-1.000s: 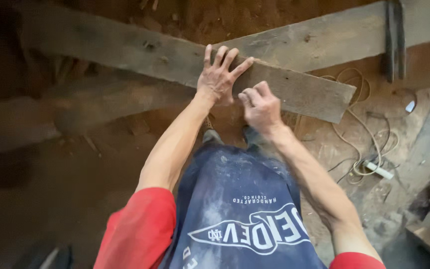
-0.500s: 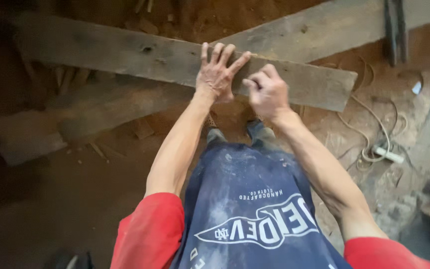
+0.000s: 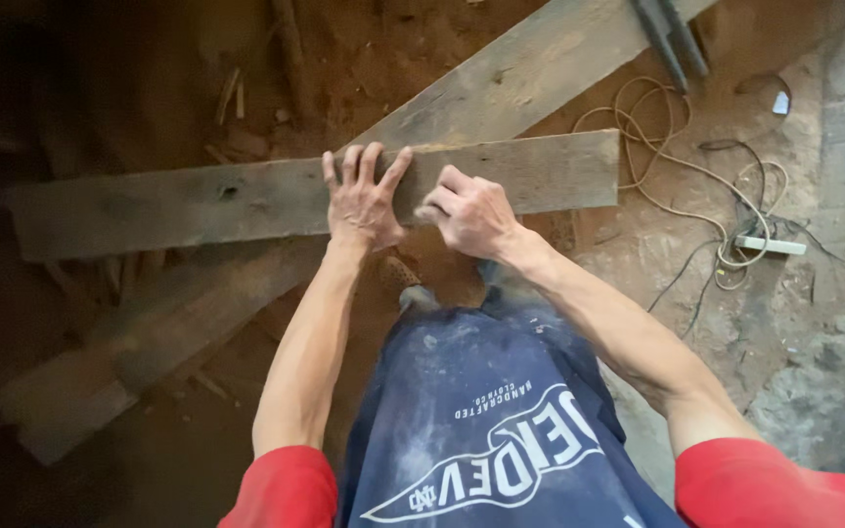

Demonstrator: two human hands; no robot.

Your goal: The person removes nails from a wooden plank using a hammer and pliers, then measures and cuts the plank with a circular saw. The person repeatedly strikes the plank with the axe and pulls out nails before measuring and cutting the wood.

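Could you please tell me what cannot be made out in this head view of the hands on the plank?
- Whether the right hand holds anything: its curled fingers hide it.
- The plank under the left hand: covered.
- The diagonal board: top edge cuts it off.
- The left side: too dark.

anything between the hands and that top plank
Nothing visible. The left hand lies flat on the top plank, and the right hand rests on its near edge. The plank lies across a longer board.

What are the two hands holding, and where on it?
Both hold the grey wooden plank near its middle: the left hand lies flat on top, fingers spread, and the right hand curls over its near edge.
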